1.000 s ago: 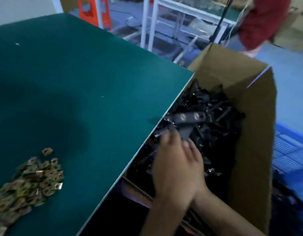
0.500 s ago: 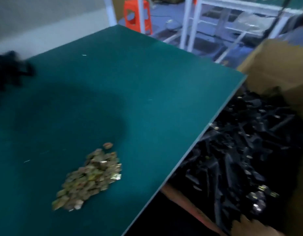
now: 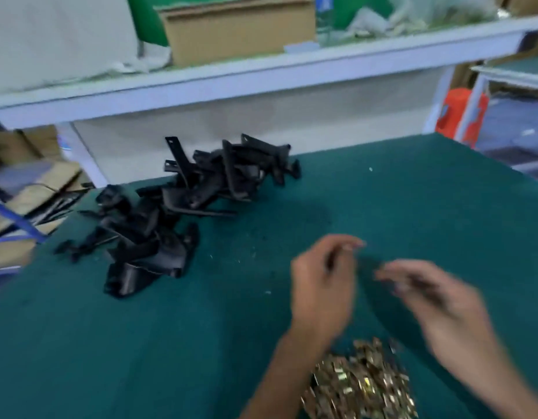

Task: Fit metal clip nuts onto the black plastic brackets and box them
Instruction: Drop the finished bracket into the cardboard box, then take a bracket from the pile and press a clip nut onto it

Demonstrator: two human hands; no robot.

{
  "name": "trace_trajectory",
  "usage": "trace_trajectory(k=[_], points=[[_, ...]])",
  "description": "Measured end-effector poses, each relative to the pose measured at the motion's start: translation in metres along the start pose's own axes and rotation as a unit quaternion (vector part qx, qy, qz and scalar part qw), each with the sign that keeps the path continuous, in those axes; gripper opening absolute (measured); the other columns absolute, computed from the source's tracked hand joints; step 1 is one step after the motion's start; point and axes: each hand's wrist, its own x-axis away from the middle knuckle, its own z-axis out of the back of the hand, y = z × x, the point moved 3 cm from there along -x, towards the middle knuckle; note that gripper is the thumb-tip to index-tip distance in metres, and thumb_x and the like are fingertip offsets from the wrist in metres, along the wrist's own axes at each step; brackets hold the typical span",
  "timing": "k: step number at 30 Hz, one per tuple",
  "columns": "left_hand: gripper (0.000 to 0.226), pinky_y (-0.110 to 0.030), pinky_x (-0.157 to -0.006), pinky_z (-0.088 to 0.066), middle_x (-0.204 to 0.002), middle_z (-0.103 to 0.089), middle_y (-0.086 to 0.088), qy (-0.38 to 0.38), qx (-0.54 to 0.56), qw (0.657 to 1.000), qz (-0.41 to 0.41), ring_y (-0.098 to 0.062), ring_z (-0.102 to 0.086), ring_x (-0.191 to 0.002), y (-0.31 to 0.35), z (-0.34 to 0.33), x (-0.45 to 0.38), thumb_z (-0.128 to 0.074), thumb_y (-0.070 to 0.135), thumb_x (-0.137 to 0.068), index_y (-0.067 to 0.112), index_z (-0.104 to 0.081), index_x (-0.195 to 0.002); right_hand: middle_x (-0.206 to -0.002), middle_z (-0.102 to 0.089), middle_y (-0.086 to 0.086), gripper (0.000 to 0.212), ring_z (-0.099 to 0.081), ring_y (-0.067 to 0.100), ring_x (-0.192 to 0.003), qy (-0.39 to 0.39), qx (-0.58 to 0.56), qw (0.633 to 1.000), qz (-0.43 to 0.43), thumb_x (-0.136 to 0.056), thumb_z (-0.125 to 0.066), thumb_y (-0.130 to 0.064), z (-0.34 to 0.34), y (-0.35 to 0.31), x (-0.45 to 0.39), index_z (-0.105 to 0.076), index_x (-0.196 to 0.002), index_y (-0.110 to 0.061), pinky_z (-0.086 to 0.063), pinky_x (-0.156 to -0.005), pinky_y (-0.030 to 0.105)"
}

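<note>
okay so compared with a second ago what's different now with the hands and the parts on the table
A second ago both hands were down in the cardboard box of black brackets beside the table. Now they have come back over the green table, the left hand and right hand blurred above the clip nut pile; whether they hold anything is unclear. The view has swung left, bringing a bracket pile into sight. The clip nut pile looks undisturbed.
</note>
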Motion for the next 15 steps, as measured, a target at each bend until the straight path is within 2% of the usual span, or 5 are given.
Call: trace_trajectory(k=[3,6,11,13,15], points=[[0.025,-0.025,-0.057,-0.037,-0.062,-0.058,0.007,0.192,0.000,0.981,0.021,-0.003,-0.046,-0.056,-0.045,0.093,-0.013,-0.055,0.001,-0.097,0.013,-0.071,-0.083,-0.102,-0.075,-0.016,0.037,-0.067,-0.004,-0.099,-0.145,0.115,0.982,0.038,-0.092,-0.062,0.009,-0.065,-0.020,-0.068,-0.076,-0.095,-0.025,-0.049,-0.097,0.023],[0.022,-0.023,-0.050,-0.032,-0.056,-0.048,0.002,0.213,-0.009,0.977,0.005,-0.004,-0.038,-0.052,-0.051,0.104,-0.017,-0.054,0.011,-0.094,0.016,-0.064,-0.075,-0.105,-0.073,-0.001,0.027,-0.067,0.014,-0.098,-0.200,0.171,0.956,0.133,-0.088,-0.062,0.009,-0.138,-0.030,-0.122,-0.079,-0.093,-0.010,-0.051,-0.093,0.034],[0.026,-0.019,-0.050,-0.032,-0.058,-0.049,0.011,0.321,0.054,0.945,0.038,-0.002,-0.038,-0.053,-0.068,0.129,-0.033,-0.052,0.011,-0.101,0.018,-0.057,-0.077,-0.120,-0.059,0.007,0.029,-0.057,0.010,-0.090,-0.306,0.204,0.920,0.134,-0.093,-0.059,0.003,-0.248,-0.044,-0.183,-0.074,-0.118,-0.002,-0.043,-0.084,0.025],[0.024,-0.019,-0.049,-0.032,-0.058,-0.048,0.012,0.325,0.029,0.944,0.048,-0.004,-0.039,-0.054,-0.069,0.132,-0.033,-0.050,0.010,-0.099,0.016,-0.054,-0.076,-0.154,-0.044,0.012,0.035,-0.060,0.018,-0.115,-0.323,0.263,0.900,0.129,-0.095,-0.056,0.003,-0.281,-0.041,-0.203,-0.068,-0.128,0.001,-0.042,-0.097,0.024],[0.023,-0.020,-0.049,-0.032,-0.059,-0.048,0.013,0.308,0.022,0.950,0.055,-0.003,-0.039,-0.055,-0.071,0.132,-0.033,-0.050,0.009,-0.097,0.014,-0.053,-0.075,-0.165,-0.030,0.006,0.040,-0.048,0.024,-0.139,-0.313,0.300,0.893,0.119,-0.097,-0.053,-0.003,-0.295,-0.035,-0.212,-0.063,-0.135,0.000,-0.037,-0.112,0.030]])
